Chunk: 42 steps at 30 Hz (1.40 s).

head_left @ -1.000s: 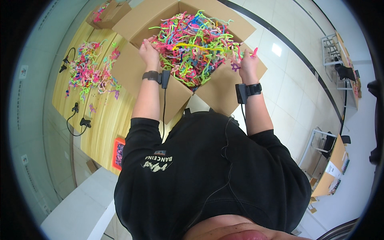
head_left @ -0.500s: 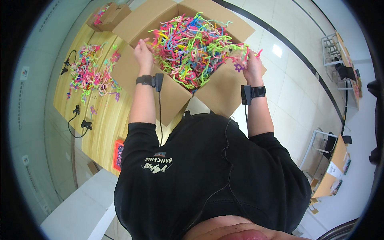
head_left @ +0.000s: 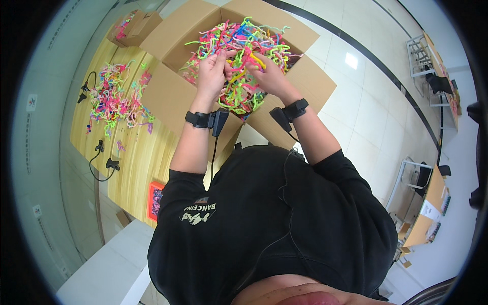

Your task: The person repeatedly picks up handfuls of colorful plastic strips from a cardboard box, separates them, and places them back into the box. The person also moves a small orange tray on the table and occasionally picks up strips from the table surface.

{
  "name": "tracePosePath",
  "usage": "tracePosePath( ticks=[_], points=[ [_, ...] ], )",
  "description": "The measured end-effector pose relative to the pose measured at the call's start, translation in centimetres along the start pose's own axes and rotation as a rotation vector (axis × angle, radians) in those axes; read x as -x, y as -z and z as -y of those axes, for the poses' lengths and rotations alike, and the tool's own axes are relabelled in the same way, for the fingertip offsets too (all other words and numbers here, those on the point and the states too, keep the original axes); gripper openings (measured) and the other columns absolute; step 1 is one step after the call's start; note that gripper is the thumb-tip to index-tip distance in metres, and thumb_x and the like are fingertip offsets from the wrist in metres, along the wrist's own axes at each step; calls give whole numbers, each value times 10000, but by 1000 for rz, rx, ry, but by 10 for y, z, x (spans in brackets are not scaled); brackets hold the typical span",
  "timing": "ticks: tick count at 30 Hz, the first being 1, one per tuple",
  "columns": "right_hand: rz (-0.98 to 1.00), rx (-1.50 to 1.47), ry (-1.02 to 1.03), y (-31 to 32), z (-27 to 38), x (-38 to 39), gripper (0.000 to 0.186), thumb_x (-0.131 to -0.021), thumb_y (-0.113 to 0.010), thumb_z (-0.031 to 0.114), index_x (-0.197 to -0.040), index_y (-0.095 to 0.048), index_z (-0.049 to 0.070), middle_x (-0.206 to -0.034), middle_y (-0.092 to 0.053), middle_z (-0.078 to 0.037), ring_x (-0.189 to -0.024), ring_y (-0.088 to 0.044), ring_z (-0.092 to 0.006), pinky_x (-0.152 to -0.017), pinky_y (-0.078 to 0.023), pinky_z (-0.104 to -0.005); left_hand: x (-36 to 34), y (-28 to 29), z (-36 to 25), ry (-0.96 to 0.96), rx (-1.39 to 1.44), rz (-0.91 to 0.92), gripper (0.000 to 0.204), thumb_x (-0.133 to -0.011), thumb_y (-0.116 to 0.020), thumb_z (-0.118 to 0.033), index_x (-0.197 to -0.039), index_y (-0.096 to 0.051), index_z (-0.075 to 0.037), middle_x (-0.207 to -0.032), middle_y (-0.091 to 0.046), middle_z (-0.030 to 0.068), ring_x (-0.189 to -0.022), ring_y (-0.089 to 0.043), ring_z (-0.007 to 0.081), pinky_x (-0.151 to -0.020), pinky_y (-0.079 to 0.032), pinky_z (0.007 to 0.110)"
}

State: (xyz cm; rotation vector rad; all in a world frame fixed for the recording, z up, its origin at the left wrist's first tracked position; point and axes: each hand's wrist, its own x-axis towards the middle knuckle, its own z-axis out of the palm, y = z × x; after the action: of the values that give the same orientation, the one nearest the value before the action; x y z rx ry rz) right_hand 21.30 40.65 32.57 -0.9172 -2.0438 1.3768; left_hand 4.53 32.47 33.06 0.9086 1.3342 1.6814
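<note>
A large open cardboard box (head_left: 195,31) is heaped with tangled, bright, wiggly strands (head_left: 239,35) that look like bent pipe cleaners. Over the middle of the heap, my left hand (head_left: 211,73) has its fingers curled; whatever is at the fingertips is too small to make out. Close by on its right, my right hand (head_left: 269,76) grips pink and yellow strands (head_left: 258,60) between thumb and fingers. Both hands are close together, fingertips apart. Each wrist wears a black strap with a small black device.
On the wooden table (head_left: 134,168) at the left lies a loose pile of similar strands (head_left: 109,96). A smaller cardboard box (head_left: 145,28) stands behind it. Black clips with cables (head_left: 112,164) and a red tray of small pieces (head_left: 155,201) sit nearer. Box flaps (head_left: 310,84) spread outward.
Both hands have moved inward from the box's left and right sides to meet over the heap. The strands in the right hand have come along to the left.
</note>
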Motion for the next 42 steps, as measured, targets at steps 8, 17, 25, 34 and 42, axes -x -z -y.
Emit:
tracePosePath(
  ticks=[8, 17, 25, 34, 42],
  points=[
    [33, 197, -119, 27, -40, 2, 238, -968, -557, 202, -1113, -605, 20, -708, -609, -89, -559, -573, -165, -528, -483, -331, -25, 71, -34, -234, -228, -386, 385, -1030, -508, -334, -1098, -688, 0, -530, -456, -51, -452, -418, 30, -436, -338, 200],
    [-123, 273, -22, 11, -41, -4, 422, -965, -608, 345, -1120, -561, -45, -885, -615, -164, -798, -603, -224, -703, -499, -383, -52, 86, 52, -139, -1140, -168, 692, -905, -675, -414, -1379, -466, 44, -1001, -673, 168, -674, -653, 165, -625, -535, 291],
    [-222, -302, -248, 9, -35, -8, 304, -947, -651, 259, -1054, -551, -7, -928, -588, -84, -735, -588, -145, -624, -509, -291, 6, 8, 80, -83, -260, 411, 370, -996, -570, -264, -1275, -582, -21, -974, -659, 49, -889, -617, 117, -836, -491, 272],
    [-469, -569, -169, 29, -47, 0, 176, -948, -649, 149, -1022, -536, 35, -810, -640, -59, -559, -628, -138, -482, -513, -266, -6, 29, 67, 52, -162, 266, 257, -997, -567, -192, -1045, -694, 26, -920, -726, 64, -835, -668, 108, -789, -537, 264],
    [-311, -663, -286, 31, -57, -2, 196, -977, -618, 245, -901, -539, 82, -746, -623, -35, -482, -558, -100, -416, -428, -232, 0, -3, 70, -154, -375, 294, 234, -967, -625, -201, -1063, -688, 3, -1089, -693, 67, -974, -636, 103, -842, -512, 274]
  ],
)
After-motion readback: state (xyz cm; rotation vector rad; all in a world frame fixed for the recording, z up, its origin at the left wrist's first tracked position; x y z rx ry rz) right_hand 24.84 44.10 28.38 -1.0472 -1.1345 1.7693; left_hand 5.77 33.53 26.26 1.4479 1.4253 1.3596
